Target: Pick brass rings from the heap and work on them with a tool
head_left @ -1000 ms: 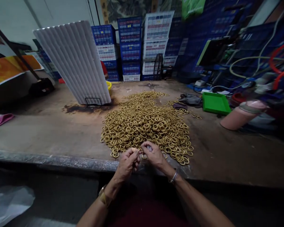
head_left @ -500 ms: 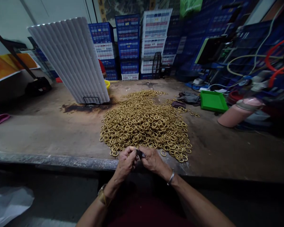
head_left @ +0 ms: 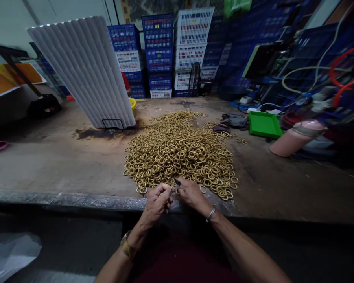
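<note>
A wide heap of brass-coloured rings (head_left: 179,149) lies on the worktable, its near side close to the front edge. In front of it, my left hand (head_left: 158,201) is closed in a pinch, with a brass-coloured ring (head_left: 171,188) showing at its fingertips. My right hand (head_left: 192,193) is beside it, at the near edge of the heap, with the fingers curled. From its fingertips juts a small dark pointed piece (head_left: 177,182), too small to name. A single ring (head_left: 203,189) lies just right of the right hand.
A ribbed pale panel (head_left: 85,70) leans in a wire stand at the left. Toward the right are dark cloths (head_left: 234,120), a green tray (head_left: 264,124) and a pink cylinder (head_left: 295,138). Stacked crates (head_left: 157,55) rise behind the worktable (head_left: 61,169).
My right hand has drawn slightly away from the left and forward to the heap's edge, taking the dark piece with it. The left hand stays nearly in place; the ring at its fingertips now shows.
</note>
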Demonstrator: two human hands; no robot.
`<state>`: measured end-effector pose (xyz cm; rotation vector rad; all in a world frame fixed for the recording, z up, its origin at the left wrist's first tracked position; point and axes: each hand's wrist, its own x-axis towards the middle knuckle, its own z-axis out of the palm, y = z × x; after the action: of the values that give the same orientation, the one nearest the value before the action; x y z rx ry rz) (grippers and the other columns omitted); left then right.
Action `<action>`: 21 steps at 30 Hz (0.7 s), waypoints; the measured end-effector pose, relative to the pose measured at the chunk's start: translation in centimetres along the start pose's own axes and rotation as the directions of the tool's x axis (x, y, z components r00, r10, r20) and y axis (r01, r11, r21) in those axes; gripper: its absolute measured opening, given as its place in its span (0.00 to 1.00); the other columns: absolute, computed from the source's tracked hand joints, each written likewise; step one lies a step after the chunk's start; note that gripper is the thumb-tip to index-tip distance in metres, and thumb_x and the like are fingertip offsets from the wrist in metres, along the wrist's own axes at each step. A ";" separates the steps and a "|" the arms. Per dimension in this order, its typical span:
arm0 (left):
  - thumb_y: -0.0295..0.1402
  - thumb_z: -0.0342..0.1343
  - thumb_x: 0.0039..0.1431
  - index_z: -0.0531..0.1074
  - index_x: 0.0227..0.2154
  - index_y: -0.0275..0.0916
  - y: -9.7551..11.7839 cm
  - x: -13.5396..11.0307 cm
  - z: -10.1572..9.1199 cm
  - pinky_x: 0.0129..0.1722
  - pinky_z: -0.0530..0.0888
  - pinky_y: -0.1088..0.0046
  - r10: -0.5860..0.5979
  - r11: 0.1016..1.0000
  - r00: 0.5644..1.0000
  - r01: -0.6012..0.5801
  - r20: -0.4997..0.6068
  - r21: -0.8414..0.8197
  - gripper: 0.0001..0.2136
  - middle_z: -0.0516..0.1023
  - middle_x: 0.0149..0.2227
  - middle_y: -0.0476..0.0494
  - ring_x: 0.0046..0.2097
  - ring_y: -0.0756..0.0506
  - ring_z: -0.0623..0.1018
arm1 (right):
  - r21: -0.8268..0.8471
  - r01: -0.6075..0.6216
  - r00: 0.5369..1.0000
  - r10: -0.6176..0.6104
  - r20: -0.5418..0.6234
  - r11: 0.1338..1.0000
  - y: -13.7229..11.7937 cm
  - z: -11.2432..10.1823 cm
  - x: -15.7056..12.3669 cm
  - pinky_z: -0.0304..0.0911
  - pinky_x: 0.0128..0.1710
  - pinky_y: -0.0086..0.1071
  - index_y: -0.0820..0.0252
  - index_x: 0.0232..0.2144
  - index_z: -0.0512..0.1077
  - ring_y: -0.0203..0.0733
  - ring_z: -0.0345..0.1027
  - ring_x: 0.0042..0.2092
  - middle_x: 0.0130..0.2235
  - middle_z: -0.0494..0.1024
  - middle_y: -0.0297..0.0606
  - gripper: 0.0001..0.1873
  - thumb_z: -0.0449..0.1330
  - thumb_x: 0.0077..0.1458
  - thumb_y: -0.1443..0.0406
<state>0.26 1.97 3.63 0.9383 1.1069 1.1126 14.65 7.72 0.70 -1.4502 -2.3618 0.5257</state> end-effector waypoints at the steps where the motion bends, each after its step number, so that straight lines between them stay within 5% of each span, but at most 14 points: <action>1: 0.44 0.54 0.50 0.67 0.28 0.36 0.1 -0.1 0.0 0.15 0.58 0.83 -0.003 0.999 1.000 0.004 0.029 -0.040 0.14 0.65 0.19 0.54 0.17 0.57 0.62 | -0.022 -0.045 0.999 0.045 -0.006 0.999 0.5 0.1 0.1 0.47 0.27 0.26 0.59 0.30 0.67 0.34 0.61 0.27 0.26 0.72 0.34 0.09 0.49 0.47 0.71; 9: 0.41 0.57 0.49 0.62 0.23 0.35 -0.9 0.8 -1.1 0.16 0.58 0.83 -0.131 0.880 0.991 0.121 0.009 -0.459 0.14 0.69 0.25 0.49 0.21 0.56 0.66 | -0.004 -0.166 0.972 0.163 -0.167 0.986 2.5 0.7 0.3 0.48 0.27 0.27 0.58 0.34 0.70 0.36 0.64 0.26 0.25 0.74 0.36 0.11 0.48 0.53 0.66; 21: 0.33 0.59 0.45 0.69 0.29 0.34 -1.9 1.3 -2.5 0.16 0.60 0.84 -0.217 0.742 0.975 0.200 0.052 -0.640 0.09 0.69 0.24 0.49 0.24 0.54 0.69 | -0.122 -0.138 0.990 0.133 -0.047 0.983 0.5 1.1 1.1 0.51 0.30 0.27 0.55 0.37 0.68 0.37 0.68 0.34 0.34 0.76 0.35 0.10 0.49 0.54 0.63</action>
<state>-1.70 2.97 1.05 0.2418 0.7327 1.2004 14.00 8.77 -0.43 -1.6702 -2.3137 0.3847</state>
